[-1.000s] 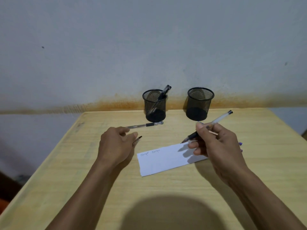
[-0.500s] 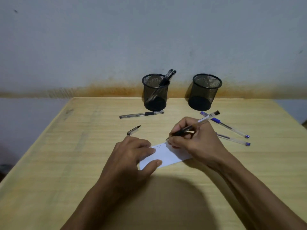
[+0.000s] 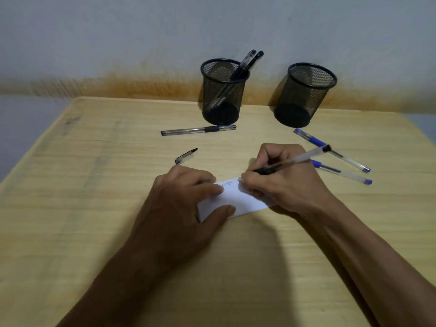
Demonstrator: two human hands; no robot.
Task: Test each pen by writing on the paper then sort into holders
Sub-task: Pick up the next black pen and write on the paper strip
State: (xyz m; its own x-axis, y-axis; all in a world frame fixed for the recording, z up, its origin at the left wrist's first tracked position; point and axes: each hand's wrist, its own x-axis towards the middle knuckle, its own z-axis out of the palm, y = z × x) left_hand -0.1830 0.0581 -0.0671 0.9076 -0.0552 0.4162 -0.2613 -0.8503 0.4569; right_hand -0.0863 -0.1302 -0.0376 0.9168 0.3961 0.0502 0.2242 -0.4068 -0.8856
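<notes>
Two hands: both down on the paper [image 3: 232, 201] now
left hand [image 3: 186, 204]: moved in, flat, pinning it
right hand [image 3: 283, 185]: pinching pen [image 3: 292, 161], writing
meaning: test underway, sorting next

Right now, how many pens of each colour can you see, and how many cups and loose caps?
Black pens: 4, with two in the left holder, one lying on the table, one in the right hand.
Blue pens: 2.
Mesh holders: 2, the right holder empty.
Loose cap: 1.
Paper: 1.
Total: 10.

Two bare forearms, sleeveless, and ringless hands [image 3: 179, 204], no watch or bracelet.
</notes>
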